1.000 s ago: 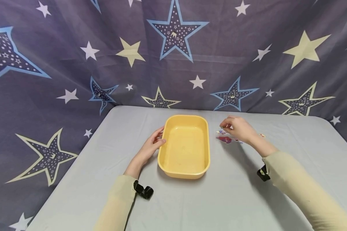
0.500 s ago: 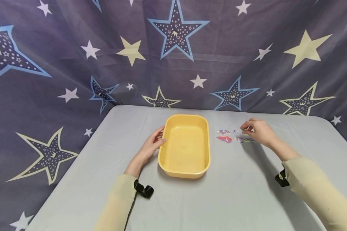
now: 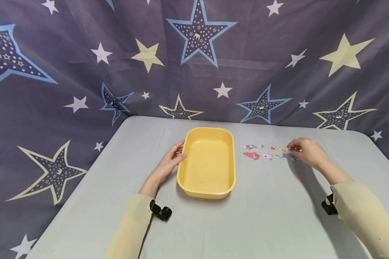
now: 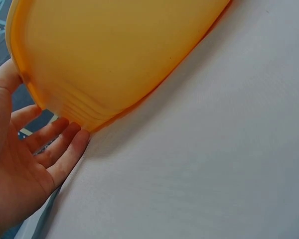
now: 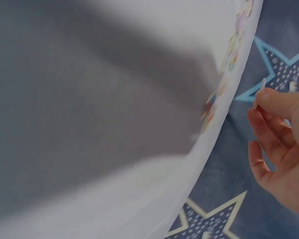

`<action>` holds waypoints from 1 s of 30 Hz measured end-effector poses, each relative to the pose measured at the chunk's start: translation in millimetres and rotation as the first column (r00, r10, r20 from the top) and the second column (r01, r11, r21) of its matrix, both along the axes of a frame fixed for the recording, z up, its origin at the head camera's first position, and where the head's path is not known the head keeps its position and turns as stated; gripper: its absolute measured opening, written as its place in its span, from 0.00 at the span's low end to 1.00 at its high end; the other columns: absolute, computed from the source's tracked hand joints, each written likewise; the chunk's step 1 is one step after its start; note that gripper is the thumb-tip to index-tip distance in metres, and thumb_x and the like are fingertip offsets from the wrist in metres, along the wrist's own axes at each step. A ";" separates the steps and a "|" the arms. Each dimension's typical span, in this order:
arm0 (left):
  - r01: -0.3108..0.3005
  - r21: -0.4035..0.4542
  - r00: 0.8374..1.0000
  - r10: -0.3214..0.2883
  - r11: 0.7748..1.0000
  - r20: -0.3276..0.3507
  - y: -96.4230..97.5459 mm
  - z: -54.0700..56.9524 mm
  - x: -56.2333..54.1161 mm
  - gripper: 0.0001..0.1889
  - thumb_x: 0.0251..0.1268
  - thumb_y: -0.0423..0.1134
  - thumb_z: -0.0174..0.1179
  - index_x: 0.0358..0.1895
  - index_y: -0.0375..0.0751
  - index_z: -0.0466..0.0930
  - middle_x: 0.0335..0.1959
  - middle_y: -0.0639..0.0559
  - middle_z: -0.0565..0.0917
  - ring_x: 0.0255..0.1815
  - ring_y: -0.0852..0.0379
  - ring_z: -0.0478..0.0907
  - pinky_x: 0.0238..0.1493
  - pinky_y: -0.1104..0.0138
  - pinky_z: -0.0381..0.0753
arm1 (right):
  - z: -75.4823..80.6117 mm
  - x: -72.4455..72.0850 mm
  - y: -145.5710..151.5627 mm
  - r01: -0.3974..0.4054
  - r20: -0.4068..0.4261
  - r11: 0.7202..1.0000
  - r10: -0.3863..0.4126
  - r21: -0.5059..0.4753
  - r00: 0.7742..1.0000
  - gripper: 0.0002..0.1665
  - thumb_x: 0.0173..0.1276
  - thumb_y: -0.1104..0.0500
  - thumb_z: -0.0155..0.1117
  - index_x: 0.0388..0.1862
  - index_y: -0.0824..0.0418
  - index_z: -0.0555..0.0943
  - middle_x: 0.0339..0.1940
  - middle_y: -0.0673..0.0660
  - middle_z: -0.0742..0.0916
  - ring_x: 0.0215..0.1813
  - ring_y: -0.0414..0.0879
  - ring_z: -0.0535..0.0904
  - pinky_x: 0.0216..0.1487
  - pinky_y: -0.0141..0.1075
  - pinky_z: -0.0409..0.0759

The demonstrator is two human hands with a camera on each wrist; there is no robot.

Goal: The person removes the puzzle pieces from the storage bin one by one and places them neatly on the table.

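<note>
My left hand (image 3: 166, 166) holds the yellow plastic tub (image 3: 181, 180) by its left side. In the left wrist view the thumb lies at the rim and the fingertips touch the outer wall. To the right of the tub, two short rows of small colourful flat pieces lie on the table, among them a red one (image 3: 252, 155) and a purple one (image 3: 250, 147). My right hand (image 3: 309, 151) is at the rows' right end. Between thumb and forefinger it pinches a thin flat piece (image 5: 259, 93), seen edge-on in the right wrist view; its printed face is hidden.
A pale grey cloth covers the table (image 3: 252, 216). Behind it and along the left hangs a dark curtain (image 3: 194, 79) with stars. Black wrist mounts (image 3: 161, 211) sit at both sleeves. The tub's inside shows a bare floor.
My right hand has moved rightward along the rows, and more of the flat pieces now show behind it. The left hand and the tub have stayed in place.
</note>
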State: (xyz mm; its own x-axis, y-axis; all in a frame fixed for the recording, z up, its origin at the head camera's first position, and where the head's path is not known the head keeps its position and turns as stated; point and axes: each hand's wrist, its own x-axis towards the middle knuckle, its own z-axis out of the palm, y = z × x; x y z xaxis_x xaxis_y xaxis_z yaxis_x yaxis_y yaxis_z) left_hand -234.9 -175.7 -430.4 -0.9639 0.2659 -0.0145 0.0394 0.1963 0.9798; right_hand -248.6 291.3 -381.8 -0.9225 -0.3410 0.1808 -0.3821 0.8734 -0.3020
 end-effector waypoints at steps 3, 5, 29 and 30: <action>0.010 0.005 1.000 -0.010 1.000 0.016 1.5 8.5 4.9 0.31 0.63 0.37 0.52 0.70 0.54 0.54 0.63 0.43 0.66 0.58 0.47 0.68 0.56 0.59 0.71 | -3.2 1.7 9.0 0.025 0.013 1.000 -0.025 0.001 1.000 0.07 0.55 0.67 0.62 0.34 0.66 0.83 0.28 0.57 0.84 0.31 0.50 0.78 0.34 0.44 0.75; 0.017 0.000 1.000 -0.017 1.000 0.020 2.6 14.7 8.8 0.32 0.63 0.37 0.52 0.70 0.51 0.53 0.63 0.41 0.65 0.58 0.46 0.68 0.55 0.59 0.72 | -5.2 2.5 14.1 0.041 0.023 0.999 -0.041 0.003 0.999 0.07 0.55 0.67 0.61 0.33 0.65 0.83 0.28 0.57 0.84 0.31 0.49 0.77 0.33 0.43 0.74; -0.009 -0.030 1.000 0.008 1.000 -0.011 2.7 3.2 0.8 0.31 0.62 0.40 0.53 0.69 0.55 0.55 0.61 0.45 0.67 0.56 0.49 0.70 0.53 0.61 0.73 | -22.9 5.4 45.6 0.132 0.131 0.990 -0.137 0.048 0.982 0.09 0.56 0.64 0.59 0.35 0.64 0.83 0.29 0.58 0.84 0.35 0.55 0.79 0.36 0.49 0.74; -0.010 -0.031 1.000 0.010 0.999 -0.014 2.8 3.8 0.7 0.31 0.62 0.40 0.53 0.69 0.55 0.55 0.61 0.44 0.67 0.55 0.49 0.70 0.53 0.61 0.74 | -23.1 5.3 45.9 0.134 0.131 0.990 -0.139 0.048 0.982 0.09 0.55 0.64 0.59 0.35 0.64 0.83 0.29 0.58 0.84 0.35 0.54 0.78 0.35 0.48 0.73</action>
State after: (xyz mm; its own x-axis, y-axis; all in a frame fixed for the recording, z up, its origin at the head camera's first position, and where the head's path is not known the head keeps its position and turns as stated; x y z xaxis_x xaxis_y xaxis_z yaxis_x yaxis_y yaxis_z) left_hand -234.2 -172.9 -426.6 -0.9667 0.2557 -0.0093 0.0506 0.2267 0.9726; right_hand -243.3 337.2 -404.9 -0.9758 -0.2148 0.0420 -0.2172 0.9264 -0.3076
